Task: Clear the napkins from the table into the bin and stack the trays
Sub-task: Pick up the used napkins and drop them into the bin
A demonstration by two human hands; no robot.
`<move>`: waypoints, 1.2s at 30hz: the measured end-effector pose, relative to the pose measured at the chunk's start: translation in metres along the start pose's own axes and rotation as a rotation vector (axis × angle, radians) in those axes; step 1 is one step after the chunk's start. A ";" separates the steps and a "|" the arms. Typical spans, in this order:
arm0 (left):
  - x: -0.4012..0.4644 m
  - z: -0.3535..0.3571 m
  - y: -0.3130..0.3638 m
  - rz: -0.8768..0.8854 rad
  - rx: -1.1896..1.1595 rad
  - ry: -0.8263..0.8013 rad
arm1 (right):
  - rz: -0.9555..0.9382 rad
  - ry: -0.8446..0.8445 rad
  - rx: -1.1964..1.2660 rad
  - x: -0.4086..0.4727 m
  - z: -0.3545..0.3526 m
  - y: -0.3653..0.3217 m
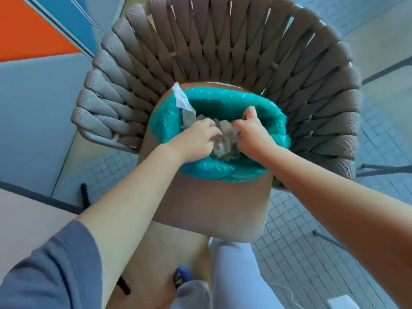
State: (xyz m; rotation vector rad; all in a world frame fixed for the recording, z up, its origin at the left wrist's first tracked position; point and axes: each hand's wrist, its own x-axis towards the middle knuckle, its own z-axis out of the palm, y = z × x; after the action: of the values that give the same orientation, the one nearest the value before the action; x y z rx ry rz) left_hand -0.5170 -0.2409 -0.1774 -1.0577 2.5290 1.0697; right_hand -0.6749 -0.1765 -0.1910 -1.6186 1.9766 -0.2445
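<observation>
I have both hands down in the mouth of the bin [207, 210], which stands in front of a woven chair [234, 41]. The left hand [196, 139] has its fingers curled down onto the crumpled napkins [227, 134], and the right hand [252, 132] is closed into a fist on the same bundle from the other side. So the napkins sit between the two grips, already below the rim of the bin. I think I hold them from both sides to press the loose paper down, so that it stays inside and does not spring up again.

One more napkin [181, 98] hangs over the rim beyond my left hand, half inside and half outside, on the green bag [223, 172] that lines the bin. It is not touched by either hand. In my judgement it needs a push in before I leave the bin, or it may fall out.

By count: one bin, one bag in it, one chair behind it, two hands. How many napkins are in the bundle I cannot tell, because they are crushed together; the hanging one is a single sheet. No tray and no table top with napkins is in view, so the stacking seems not yet begun.
</observation>
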 end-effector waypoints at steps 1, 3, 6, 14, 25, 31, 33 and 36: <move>0.006 0.009 -0.006 -0.037 0.073 -0.092 | -0.015 -0.041 -0.013 0.004 0.006 0.003; 0.015 0.019 -0.016 -0.125 0.178 -0.263 | -0.058 -0.105 -0.030 0.009 0.012 0.005; 0.022 0.025 -0.018 -0.230 0.172 -0.432 | -0.073 -0.283 -0.083 0.012 0.015 -0.001; 0.002 0.001 0.005 -0.216 -0.002 -0.242 | 0.002 -0.189 -0.235 0.011 0.000 -0.015; -0.146 -0.048 0.033 -0.184 -0.039 0.224 | -0.216 0.084 -0.260 -0.054 -0.041 -0.123; -0.263 -0.062 0.013 -0.266 0.003 0.449 | -0.390 0.136 -0.206 -0.096 -0.023 -0.227; -0.295 -0.060 0.003 -0.309 0.057 0.493 | -0.422 0.129 -0.175 -0.109 -0.011 -0.256; -0.348 -0.053 -0.017 -0.368 0.106 0.526 | -0.479 0.103 -0.191 -0.132 0.013 -0.299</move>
State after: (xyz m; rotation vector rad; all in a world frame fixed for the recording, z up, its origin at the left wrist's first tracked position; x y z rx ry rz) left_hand -0.2486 -0.0976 0.0002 -1.8794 2.5519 0.6075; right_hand -0.4022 -0.1248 -0.0180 -2.2348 1.6961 -0.3323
